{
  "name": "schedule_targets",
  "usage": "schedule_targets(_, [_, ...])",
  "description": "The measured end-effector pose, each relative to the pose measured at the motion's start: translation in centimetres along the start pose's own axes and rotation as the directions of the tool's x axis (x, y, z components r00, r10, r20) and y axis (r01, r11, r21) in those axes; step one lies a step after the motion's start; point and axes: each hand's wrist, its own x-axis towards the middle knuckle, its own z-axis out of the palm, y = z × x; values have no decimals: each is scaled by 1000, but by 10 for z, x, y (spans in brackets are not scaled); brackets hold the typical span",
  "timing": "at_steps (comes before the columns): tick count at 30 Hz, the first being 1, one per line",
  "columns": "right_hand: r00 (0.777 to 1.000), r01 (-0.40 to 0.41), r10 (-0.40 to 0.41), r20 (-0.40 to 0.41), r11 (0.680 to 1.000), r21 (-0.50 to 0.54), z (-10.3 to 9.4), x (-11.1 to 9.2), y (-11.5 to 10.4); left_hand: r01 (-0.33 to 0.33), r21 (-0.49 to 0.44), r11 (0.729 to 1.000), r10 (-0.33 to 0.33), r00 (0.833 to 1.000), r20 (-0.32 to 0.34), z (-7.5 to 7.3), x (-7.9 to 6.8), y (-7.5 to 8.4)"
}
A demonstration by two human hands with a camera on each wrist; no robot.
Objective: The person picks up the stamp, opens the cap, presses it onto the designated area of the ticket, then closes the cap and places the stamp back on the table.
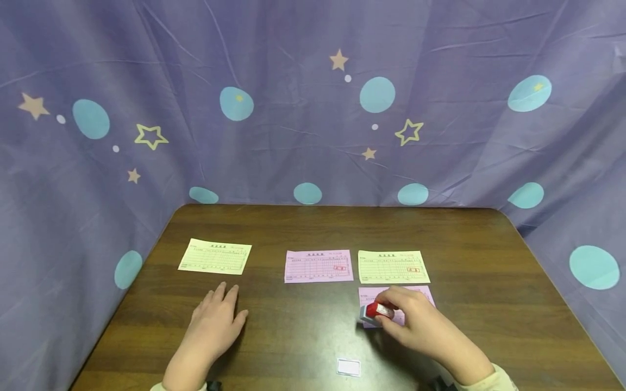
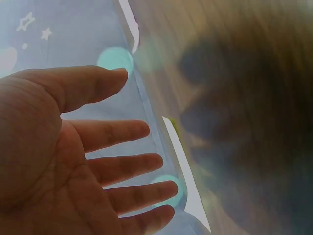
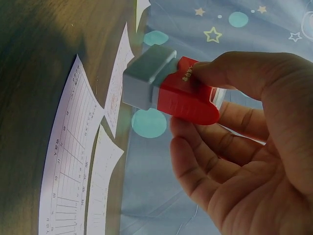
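Note:
My right hand (image 1: pixel 415 317) pinches a red and grey stamp (image 1: pixel 379 310) between thumb and fingers. In the right wrist view the grey base of the stamp (image 3: pixel 149 78) points away from the palm, apart from the paper. Below it lies a pink form slip (image 1: pixel 369 295), partly hidden by the hand and stamp. Just behind that is a yellow slip (image 1: pixel 393 266) bearing a red stamped mark. My left hand (image 1: pixel 215 323) is held over the table with straight, spread fingers and holds nothing. Beyond its fingertips lies another yellow slip (image 1: pixel 215 257), with no red box mark visible.
Another pink slip (image 1: pixel 319 266) with a red mark lies mid-table. Near the front edge sits a small white rectangle with a dark border (image 1: pixel 349 367). The brown wooden table (image 1: pixel 293 228) meets a purple patterned curtain (image 1: pixel 293 108) at the back and sides.

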Motion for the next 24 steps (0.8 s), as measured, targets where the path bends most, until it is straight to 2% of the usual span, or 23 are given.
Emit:
schedule_targets(10, [1000, 0, 0, -4, 1000, -14, -1, 1, 1, 58, 34, 998, -60, 996, 71, -11, 26, -29])
schedule_targets(24, [1000, 7, -7, 2, 1000, -8, -1, 0, 1, 123, 48, 991, -128, 985, 114, -27, 47, -76])
